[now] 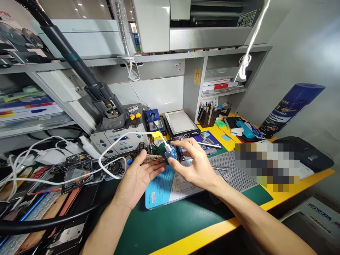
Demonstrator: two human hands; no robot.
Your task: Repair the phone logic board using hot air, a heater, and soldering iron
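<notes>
Near the middle of the bench, my left hand (138,175) holds a thin, coppery circuit board (152,158) between its raised thumb and the fingers beneath. My right hand (195,164) grips a small blue device (171,154), thumb and fingers on either side of it. A white cable (127,134) with a yellow tag (156,134) plugs into the top of that device. The board's right end meets the device; whether it is fixed there I cannot tell. Below both hands lies a blue and white printed sheet (162,189) on the green mat (148,230).
Phone parts (77,170) and white cables crowd the left side. Behind stand a grey station (117,136) and a soldering iron holder (154,120). To the right are a perforated mat (236,170), tweezers (221,168) and a tilted blue spray can (289,109).
</notes>
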